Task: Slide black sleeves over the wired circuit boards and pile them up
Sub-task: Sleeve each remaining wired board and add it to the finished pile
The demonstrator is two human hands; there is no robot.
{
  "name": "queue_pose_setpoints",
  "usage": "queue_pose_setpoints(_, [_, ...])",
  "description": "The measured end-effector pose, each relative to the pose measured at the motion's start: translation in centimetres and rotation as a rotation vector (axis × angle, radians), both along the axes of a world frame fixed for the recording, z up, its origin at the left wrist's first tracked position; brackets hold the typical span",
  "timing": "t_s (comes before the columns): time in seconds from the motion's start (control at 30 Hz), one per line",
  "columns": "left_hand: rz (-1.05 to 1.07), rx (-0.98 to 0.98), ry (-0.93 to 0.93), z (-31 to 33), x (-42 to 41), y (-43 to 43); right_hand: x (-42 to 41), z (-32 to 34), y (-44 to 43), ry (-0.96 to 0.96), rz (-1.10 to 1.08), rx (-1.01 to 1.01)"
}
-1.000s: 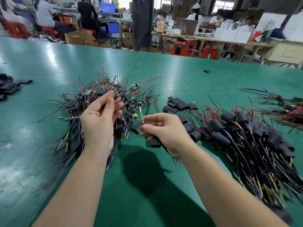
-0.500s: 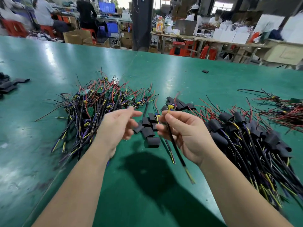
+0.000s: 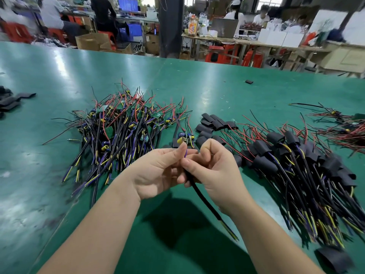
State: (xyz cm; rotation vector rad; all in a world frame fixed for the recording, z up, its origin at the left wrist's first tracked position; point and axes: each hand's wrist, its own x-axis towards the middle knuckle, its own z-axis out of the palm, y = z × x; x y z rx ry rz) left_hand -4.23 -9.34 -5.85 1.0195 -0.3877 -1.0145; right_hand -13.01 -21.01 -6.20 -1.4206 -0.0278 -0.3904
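Note:
Both hands meet over the green table (image 3: 59, 194) on one wired circuit board (image 3: 186, 137), whose small board with yellow and blue parts sticks up above my fingers. My left hand (image 3: 158, 171) pinches its wires just below the board. My right hand (image 3: 215, 171) grips its black cable (image 3: 205, 200), which trails down toward me. A heap of bare wired boards (image 3: 122, 131) lies to the left. The pile of sleeved boards (image 3: 308, 175) lies to the right. Loose black sleeves (image 3: 213, 123) lie behind my hands.
More black sleeves (image 3: 9, 100) lie at the far left edge, one single sleeve (image 3: 249, 82) farther back, and one sleeve (image 3: 333, 258) at the lower right. A tangle of red and black wires (image 3: 343, 129) lies at the far right. People work at benches beyond the table.
My hands have come together. The left hand, open half a second ago, now pinches the wires under the board; the right hand has slid lower on the cable.

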Motion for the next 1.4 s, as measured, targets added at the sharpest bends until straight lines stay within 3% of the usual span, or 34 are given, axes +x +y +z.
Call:
queue_pose_setpoints(0.13, [0.034,-0.015,-0.049,0.0,0.0,0.1,-0.1,-0.2,0.6,0.010,0.018,0.111])
queue_pose_setpoints(0.2, [0.118,0.050,-0.092,0.0,0.2,-0.1,-0.1,-0.5,0.6,0.063,-0.056,0.005])
queue_pose_setpoints(0.33, [0.399,0.203,-0.104,-0.2,0.9,-0.2,-0.5,-1.4,-1.3,0.378,-0.414,-1.012])
queue_pose_setpoints(0.4, [0.546,0.251,-0.190,-0.3,1.4,0.0,-0.6,-2.0,-3.0,0.618,-0.503,-1.259])
queue_pose_setpoints(0.5, [0.630,0.242,-0.268,-0.3,1.8,0.3,-0.3,-2.6,-5.0,0.892,-0.492,-1.227])
queue_pose_setpoints(0.57, [0.626,0.254,-0.313,-0.3,1.7,0.3,0.0,-3.0,-5.3,0.930,-0.459,-1.214])
queue_pose_setpoints(0.7, [0.591,0.287,-0.358,-0.6,1.7,0.3,0.2,-3.0,-4.4,0.684,-0.258,-1.228])
queue_pose_setpoints(0.83, [0.553,0.291,-0.370,-0.7,1.7,0.3,0.2,-3.1,-3.6,0.490,-0.120,-1.042])
queue_pose_setpoints(1.1, [0.546,0.314,-0.445,-1.0,2.1,0.4,2.2,-3.1,-6.1,0.582,-0.443,-0.988])
queue_pose_setpoints(1.4, [0.534,0.302,-0.476,-1.1,2.8,0.9,4.7,-1.5,-7.1,0.646,-0.326,-1.321])
